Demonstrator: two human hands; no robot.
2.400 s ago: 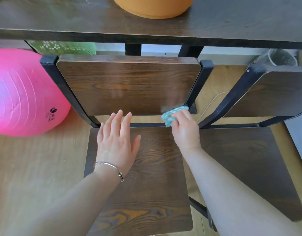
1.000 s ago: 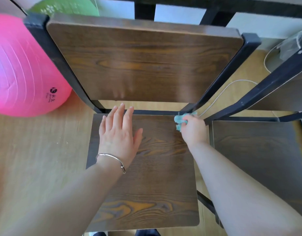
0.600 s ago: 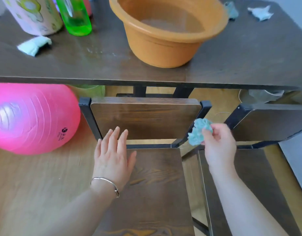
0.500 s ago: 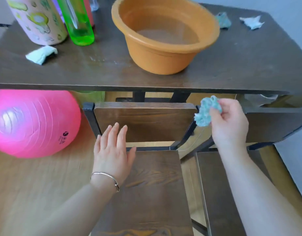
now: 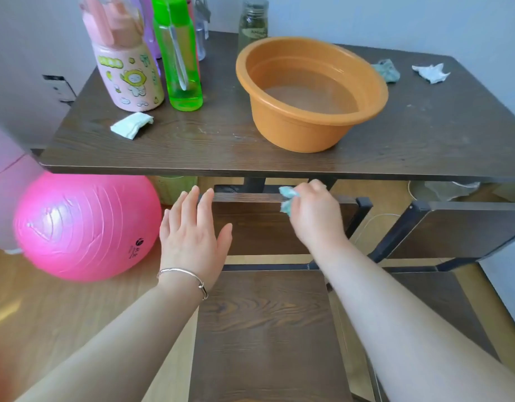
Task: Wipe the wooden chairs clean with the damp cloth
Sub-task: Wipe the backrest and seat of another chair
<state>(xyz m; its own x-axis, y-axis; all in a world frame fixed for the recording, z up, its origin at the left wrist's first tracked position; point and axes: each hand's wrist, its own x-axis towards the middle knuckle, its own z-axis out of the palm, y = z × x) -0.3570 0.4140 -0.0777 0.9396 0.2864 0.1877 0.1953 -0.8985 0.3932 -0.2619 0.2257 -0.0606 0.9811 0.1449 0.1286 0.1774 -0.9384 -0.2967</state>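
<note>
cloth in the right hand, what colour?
Light teal cloth, bunched in the right hand; head view, the only one.

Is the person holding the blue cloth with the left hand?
No, the right hand grips the cloth, while the left hand has straight fingers and holds nothing.

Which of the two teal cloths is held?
The teal cloth in the right hand, at the chair's top edge; the other cloth lies on the table.

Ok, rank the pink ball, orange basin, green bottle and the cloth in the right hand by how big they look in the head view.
Largest: orange basin and pink ball, about alike, so unranked.
Then green bottle.
Smallest: cloth, partly hidden by the right hand.
</note>
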